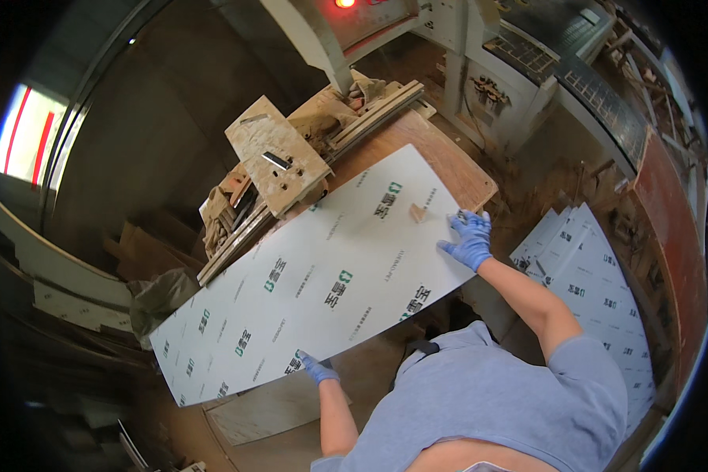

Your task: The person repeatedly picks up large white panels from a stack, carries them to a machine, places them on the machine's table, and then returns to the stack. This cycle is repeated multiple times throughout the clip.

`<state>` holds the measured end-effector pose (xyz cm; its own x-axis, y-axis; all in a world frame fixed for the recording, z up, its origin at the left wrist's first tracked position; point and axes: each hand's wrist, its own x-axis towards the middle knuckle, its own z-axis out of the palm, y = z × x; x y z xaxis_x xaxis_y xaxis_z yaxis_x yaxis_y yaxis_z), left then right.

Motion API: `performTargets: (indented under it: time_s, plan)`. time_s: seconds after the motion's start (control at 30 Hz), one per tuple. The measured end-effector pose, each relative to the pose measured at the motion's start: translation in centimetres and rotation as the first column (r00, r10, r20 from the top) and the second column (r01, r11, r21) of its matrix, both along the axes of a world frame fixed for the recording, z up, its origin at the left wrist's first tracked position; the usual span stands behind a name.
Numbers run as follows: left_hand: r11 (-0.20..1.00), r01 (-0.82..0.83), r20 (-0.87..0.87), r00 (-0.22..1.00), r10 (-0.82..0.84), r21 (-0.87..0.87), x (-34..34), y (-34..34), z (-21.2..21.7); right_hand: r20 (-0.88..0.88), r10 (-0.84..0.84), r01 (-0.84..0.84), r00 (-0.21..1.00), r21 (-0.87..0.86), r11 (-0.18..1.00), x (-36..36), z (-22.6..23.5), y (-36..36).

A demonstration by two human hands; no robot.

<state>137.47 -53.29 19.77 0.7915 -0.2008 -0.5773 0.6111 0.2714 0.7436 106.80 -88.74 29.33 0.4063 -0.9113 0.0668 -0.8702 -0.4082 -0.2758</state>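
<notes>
Here, at the far left, loose offcuts and a crumpled grey sack (159, 295) lie beside the wooden counter (456, 169), and over that counter stretches a long white laminated panel (322, 275), printed with small green and grey marks, running from the lower left up toward the upper right. The left hand (316, 368), in a blue glove, sits at the panel's near long edge with its fingers curled against that edge; whether they wrap under it I cannot tell. Behind the panel, along its far long edge, stands a dusty wooden jig with metal rails (291, 157), which looks like the fence of a saw or trimming machine. A small wood chip (418, 212) rests on the panel near its right end. The right hand (468, 240), also gloved in blue, lies spread flat and open on the panel's right corner, pressing down and gripping nothing. Further right, a stack of similar white panels (598, 291) lies low beside the counter. The step in hand seems to be squaring the panel against the fence; the next move probably calls for even pressure from both hands so the sheet slides without skewing.
</notes>
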Motion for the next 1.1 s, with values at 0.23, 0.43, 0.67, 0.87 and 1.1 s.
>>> performTargets:
  time_s: [0.23,0.43,0.67,0.87,1.1]
  plan:
    - [0.882,-0.036,-0.037,0.997,0.061,0.471,9.2,5.5,-3.3,0.051,0.188,-0.187,0.981,-0.016,0.982,7.6,-1.2,-0.2]
    - [0.977,-0.168,-0.033,0.984,0.174,0.134,12.3,7.2,-3.4,0.033,0.247,-0.249,0.968,0.036,0.968,12.7,-1.6,0.5]
    - [0.981,-0.188,0.015,0.982,0.188,0.039,14.7,9.5,-3.6,0.03,0.252,-0.254,0.967,0.081,0.964,15.5,-1.8,2.0]
    - [0.982,-0.185,0.052,0.981,0.187,-0.036,14.7,8.6,-3.6,0.0,0.263,-0.261,0.965,0.131,0.956,15.7,-1.2,2.2]
    - [0.972,-0.204,0.099,0.972,0.215,-0.117,14.8,8.1,-4.0,0.006,0.263,-0.261,0.965,0.139,0.955,16.1,-0.9,2.3]
